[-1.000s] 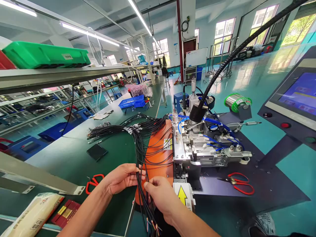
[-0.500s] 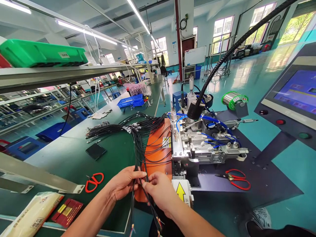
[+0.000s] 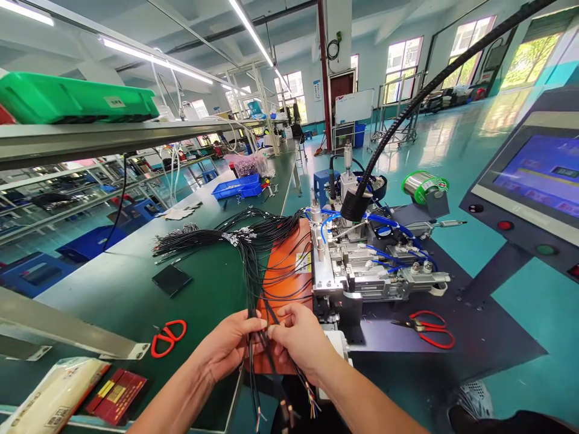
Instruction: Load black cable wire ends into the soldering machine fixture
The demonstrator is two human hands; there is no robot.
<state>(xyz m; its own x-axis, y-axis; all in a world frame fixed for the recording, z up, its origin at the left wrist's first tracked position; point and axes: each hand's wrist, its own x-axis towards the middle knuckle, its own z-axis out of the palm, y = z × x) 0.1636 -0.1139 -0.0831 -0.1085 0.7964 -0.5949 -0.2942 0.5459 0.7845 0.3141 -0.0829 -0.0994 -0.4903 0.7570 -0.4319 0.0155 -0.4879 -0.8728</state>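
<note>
Head view, and from where I stand both hands look busy: the left hand (image 3: pixel 233 346) pinches some black cables (image 3: pixel 251 274) between thumb and fingers, and just beside it the right hand (image 3: pixel 303 340) nips a few more strands. Below them dangle stripped, coloured wire ends (image 3: pixel 312 405); I'd worry these could snag on one another and bend if the strands are parted too roughly. Ahead of the hands, loose loops cross the orange board (image 3: pixel 283 274), and a hard tug might tighten them into a tangle. Farther off, beyond the right hand, stands the metal machine (image 3: pixel 380 286), whose edges could catch a slack loop.
</note>
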